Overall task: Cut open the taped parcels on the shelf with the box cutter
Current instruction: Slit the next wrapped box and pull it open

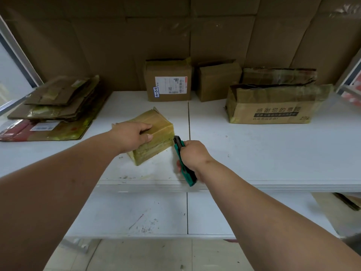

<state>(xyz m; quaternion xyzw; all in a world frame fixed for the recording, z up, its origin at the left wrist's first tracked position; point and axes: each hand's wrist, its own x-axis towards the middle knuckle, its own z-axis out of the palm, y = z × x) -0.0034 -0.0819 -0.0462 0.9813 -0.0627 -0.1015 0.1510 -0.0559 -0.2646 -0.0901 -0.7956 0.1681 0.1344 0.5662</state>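
Note:
A small cardboard parcel (156,132) wrapped in yellowish tape lies near the front of the white shelf (254,153). My left hand (132,136) grips its top left part, fingers curled over the upper face. My right hand (192,155) holds a green and black box cutter (184,165), whose tip sits right at the parcel's lower right corner. The blade itself is too small to make out.
Along the cardboard back wall stand a labelled box (168,81), a plain box (217,81) and a wide opened box with printed text (273,103). A stack of flattened cartons (56,108) lies at the left. A lower shelf (156,214) shows below.

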